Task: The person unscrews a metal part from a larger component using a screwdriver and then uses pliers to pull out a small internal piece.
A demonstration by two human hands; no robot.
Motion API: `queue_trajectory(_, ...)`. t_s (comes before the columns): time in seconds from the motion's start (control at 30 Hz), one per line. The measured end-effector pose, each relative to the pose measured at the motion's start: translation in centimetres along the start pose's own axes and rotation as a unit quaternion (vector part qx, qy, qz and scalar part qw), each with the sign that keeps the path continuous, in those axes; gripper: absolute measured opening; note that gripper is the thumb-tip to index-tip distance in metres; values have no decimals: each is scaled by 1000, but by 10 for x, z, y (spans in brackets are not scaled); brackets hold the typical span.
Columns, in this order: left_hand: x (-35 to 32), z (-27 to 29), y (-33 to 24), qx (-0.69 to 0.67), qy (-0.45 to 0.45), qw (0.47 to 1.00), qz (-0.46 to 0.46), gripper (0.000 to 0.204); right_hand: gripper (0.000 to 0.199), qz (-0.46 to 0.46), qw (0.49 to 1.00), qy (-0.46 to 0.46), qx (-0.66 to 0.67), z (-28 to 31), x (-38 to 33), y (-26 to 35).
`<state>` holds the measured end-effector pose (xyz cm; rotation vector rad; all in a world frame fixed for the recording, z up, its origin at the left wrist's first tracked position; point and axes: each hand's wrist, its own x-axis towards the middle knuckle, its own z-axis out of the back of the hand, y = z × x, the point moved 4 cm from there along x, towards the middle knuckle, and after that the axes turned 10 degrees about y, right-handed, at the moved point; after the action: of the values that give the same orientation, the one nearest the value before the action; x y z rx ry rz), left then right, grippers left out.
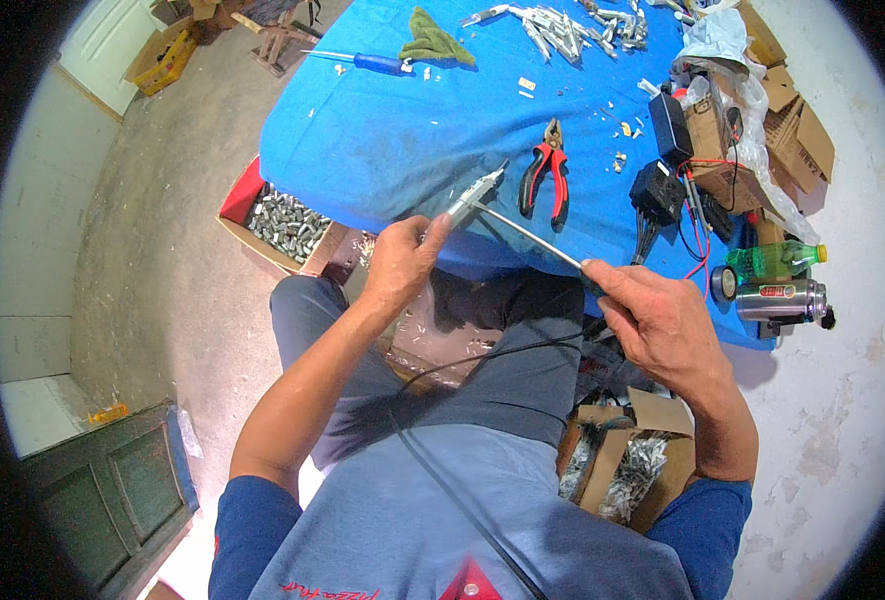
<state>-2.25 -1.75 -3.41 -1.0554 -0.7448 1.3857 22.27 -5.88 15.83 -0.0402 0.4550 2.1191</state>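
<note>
My left hand is closed around the lower end of a slim silver-grey piece with a thin pointed tip, which I cannot name more exactly. It is tilted up and to the right over the near edge of the blue-covered table. My right hand grips a screwdriver, its handle hidden in the fist. The metal shaft runs up to the left, and its tip meets the side of the silver-grey piece. Just beyond lie red-and-black pliers, touched by neither hand.
A blue-handled screwdriver, a green cloth and a heap of slim silver pieces lie farther back. Black adapters, a green bottle and a steel flask crowd the right. A box of metal cylinders stands left; a cable crosses my lap.
</note>
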Motion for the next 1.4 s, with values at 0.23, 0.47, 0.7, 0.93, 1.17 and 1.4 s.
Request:
queue_trajectory(0.23,3,-1,4,-6,0,1000,-14,64,31,32,999,6,-25,8,9,-2)
queue_trajectory(0.47,4,-1,-3,7,5,1000,12,69,30,33,999,-2,43,-1,17,-16)
queue_trajectory(0.7,7,-2,6,-7,39,999,31,72,32,31,999,-6,-12,-2,25,-4)
queue_trajectory(0.93,12,0,13,-64,85,994,11,75,33,43,999,0,-11,-1,27,-10)
queue_trajectory(1.17,12,-5,15,-70,46,996,33,77,33,-66,960,71,262,-20,29,-50)
queue_trajectory(1.4,12,-8,18,-86,43,994,40,75,39,-210,741,111,628,-78,13,-83)
